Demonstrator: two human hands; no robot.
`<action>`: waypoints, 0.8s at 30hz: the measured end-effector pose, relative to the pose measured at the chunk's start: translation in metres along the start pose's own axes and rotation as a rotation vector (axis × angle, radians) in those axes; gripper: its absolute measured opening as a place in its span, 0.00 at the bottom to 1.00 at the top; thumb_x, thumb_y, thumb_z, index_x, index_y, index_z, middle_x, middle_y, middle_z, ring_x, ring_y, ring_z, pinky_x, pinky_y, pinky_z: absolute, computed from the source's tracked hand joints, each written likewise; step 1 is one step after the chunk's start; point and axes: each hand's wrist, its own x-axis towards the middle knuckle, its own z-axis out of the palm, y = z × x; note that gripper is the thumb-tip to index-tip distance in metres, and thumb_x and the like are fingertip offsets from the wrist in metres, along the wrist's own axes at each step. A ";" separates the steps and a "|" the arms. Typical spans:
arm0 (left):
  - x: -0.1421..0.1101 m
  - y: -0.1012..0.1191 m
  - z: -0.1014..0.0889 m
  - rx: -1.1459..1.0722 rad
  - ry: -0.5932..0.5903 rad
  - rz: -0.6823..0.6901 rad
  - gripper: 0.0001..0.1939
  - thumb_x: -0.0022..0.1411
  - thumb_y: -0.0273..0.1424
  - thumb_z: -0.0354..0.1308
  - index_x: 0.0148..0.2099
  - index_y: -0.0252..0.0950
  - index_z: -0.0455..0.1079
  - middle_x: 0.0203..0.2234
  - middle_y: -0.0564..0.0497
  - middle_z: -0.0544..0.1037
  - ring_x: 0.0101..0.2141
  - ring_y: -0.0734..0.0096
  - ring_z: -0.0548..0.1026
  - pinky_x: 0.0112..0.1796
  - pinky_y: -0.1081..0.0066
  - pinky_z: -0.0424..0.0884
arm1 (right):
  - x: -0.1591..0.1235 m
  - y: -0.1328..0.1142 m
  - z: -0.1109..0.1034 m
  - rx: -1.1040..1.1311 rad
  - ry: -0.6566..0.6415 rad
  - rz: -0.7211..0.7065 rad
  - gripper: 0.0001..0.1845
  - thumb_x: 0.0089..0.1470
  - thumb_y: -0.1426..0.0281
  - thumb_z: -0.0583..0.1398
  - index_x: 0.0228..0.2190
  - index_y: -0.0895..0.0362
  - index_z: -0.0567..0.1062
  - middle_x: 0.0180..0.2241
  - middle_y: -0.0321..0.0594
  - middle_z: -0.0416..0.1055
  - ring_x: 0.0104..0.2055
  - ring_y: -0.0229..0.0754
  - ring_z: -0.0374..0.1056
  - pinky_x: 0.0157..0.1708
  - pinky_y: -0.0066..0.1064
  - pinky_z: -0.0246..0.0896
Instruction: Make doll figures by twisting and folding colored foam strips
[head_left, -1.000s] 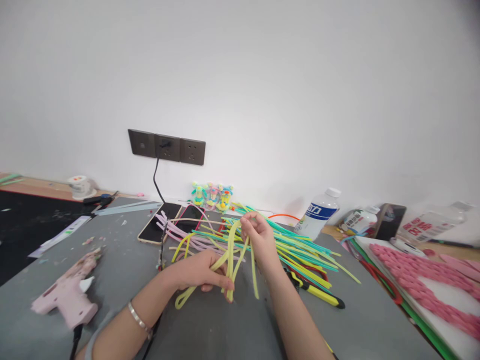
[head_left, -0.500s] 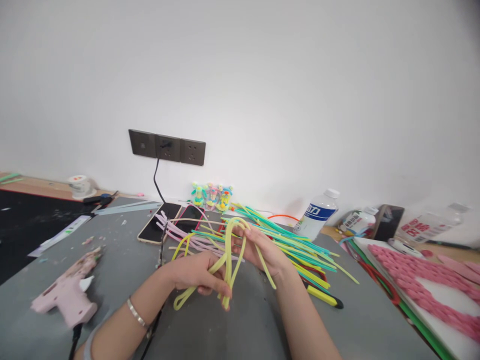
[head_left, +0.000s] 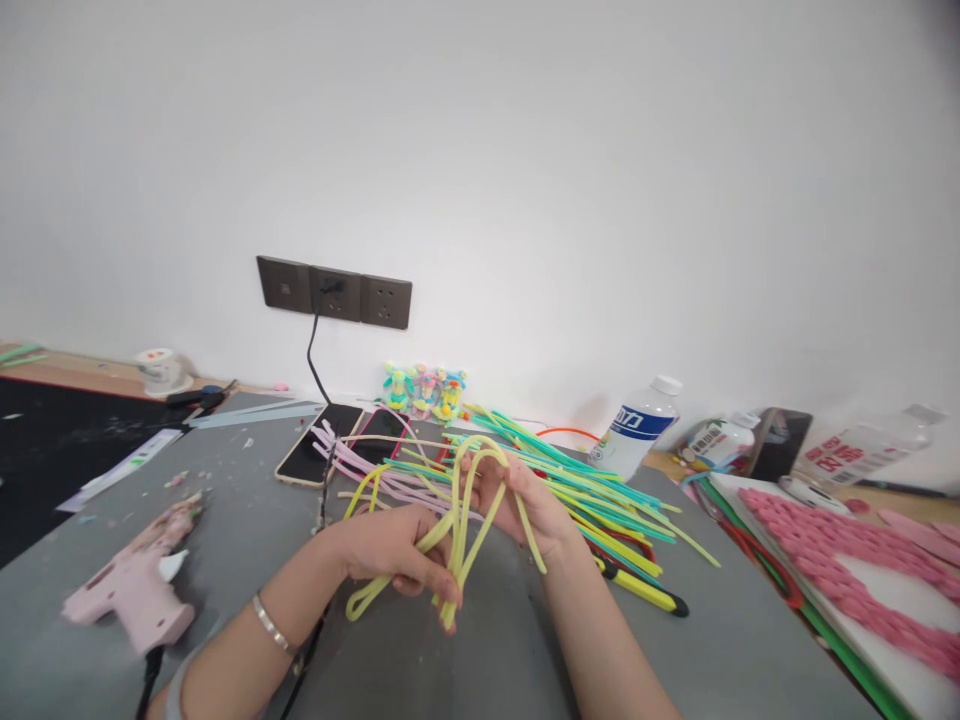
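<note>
Pale yellow pipe cleaners (head_left: 455, 500), bent into tall loops, stand between my two hands. My left hand (head_left: 401, 550) is closed, pinching their lower ends between thumb and fingers; a small loop sticks out below it to the left. At the top bend, my right hand (head_left: 534, 505) has its fingers curled round the strands, partly hidden behind them. One loose end hangs down over the right wrist. Behind the hands lie green and yellow pipe cleaners (head_left: 626, 510) in a spread heap, with a lilac bunch (head_left: 352, 468) to the left.
A pink glue gun (head_left: 139, 580) lies at left on the grey mat (head_left: 255, 530). A yellow utility knife (head_left: 646, 590) rests right of my hands. Phones (head_left: 304, 455), small figures (head_left: 425, 392) and a bottle (head_left: 637, 430) line the back. Pink braided work (head_left: 847, 560) is far right.
The looped strands have spread further apart below the top bend. My right hand has shifted slightly down; my left hand is nearly still.
</note>
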 end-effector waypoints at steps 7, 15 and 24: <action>-0.002 0.002 0.001 0.040 -0.008 -0.003 0.10 0.53 0.33 0.68 0.27 0.30 0.78 0.21 0.48 0.80 0.14 0.83 0.55 0.15 0.76 0.48 | 0.005 0.003 -0.006 0.063 0.068 0.006 0.21 0.36 0.59 0.75 0.25 0.57 0.73 0.24 0.33 0.70 0.25 0.33 0.65 0.28 0.22 0.63; 0.000 0.001 0.001 0.068 0.012 -0.004 0.10 0.53 0.33 0.69 0.28 0.31 0.78 0.20 0.48 0.80 0.14 0.83 0.56 0.15 0.76 0.49 | 0.004 0.002 -0.014 0.108 0.089 0.058 0.24 0.35 0.63 0.76 0.33 0.56 0.74 0.28 0.35 0.77 0.27 0.34 0.73 0.30 0.23 0.70; -0.002 0.003 0.002 0.103 0.023 -0.025 0.13 0.52 0.37 0.69 0.28 0.31 0.79 0.21 0.49 0.80 0.14 0.83 0.56 0.16 0.76 0.50 | 0.005 0.003 -0.020 0.095 0.170 0.083 0.20 0.35 0.61 0.75 0.28 0.57 0.76 0.24 0.35 0.77 0.23 0.34 0.73 0.25 0.21 0.69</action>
